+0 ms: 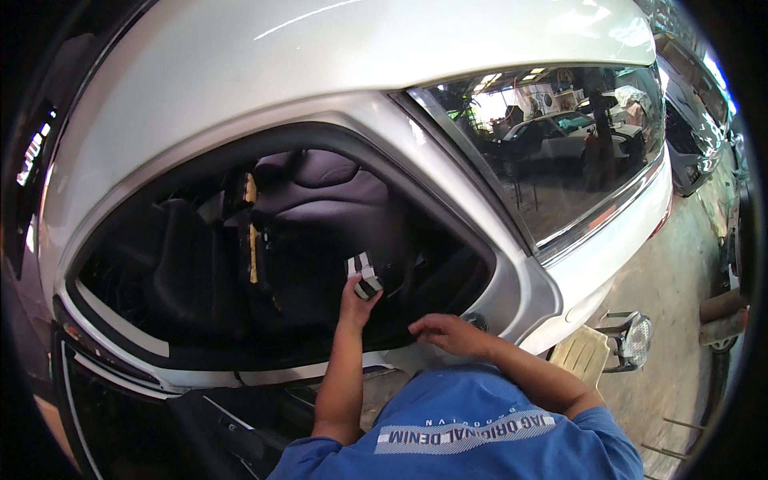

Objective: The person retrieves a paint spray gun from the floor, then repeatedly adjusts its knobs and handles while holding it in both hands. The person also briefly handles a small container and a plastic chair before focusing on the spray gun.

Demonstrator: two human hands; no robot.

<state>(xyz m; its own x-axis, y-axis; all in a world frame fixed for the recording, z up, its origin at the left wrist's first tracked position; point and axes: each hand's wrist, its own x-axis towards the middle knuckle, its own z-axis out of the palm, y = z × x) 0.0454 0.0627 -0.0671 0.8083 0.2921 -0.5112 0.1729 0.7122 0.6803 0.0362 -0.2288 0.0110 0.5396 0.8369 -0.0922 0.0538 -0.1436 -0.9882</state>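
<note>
Inside the open doorway of a white car [528, 292], my left hand [358, 298] is closed around a small black-and-white striped block [365, 274]. Its exact kind cannot be made out. My right hand [445, 332] is by the lower rear edge of the door opening, near the sill, its fingers loosely stretched and nothing seen in them. Beyond the block lies the dark cabin, with a purplish-grey seat [328, 188] at the far side. Much of the cabin floor is lost in shadow.
The opened car door [200, 432] stands at the lower left. A dark seat [188, 256] with yellow-edged parts [253, 254] beside it fills the cabin's left. At right, a beige plastic stool [582, 356] and a metal-framed stool [636, 340] stand on the floor. Another car [692, 120] is behind.
</note>
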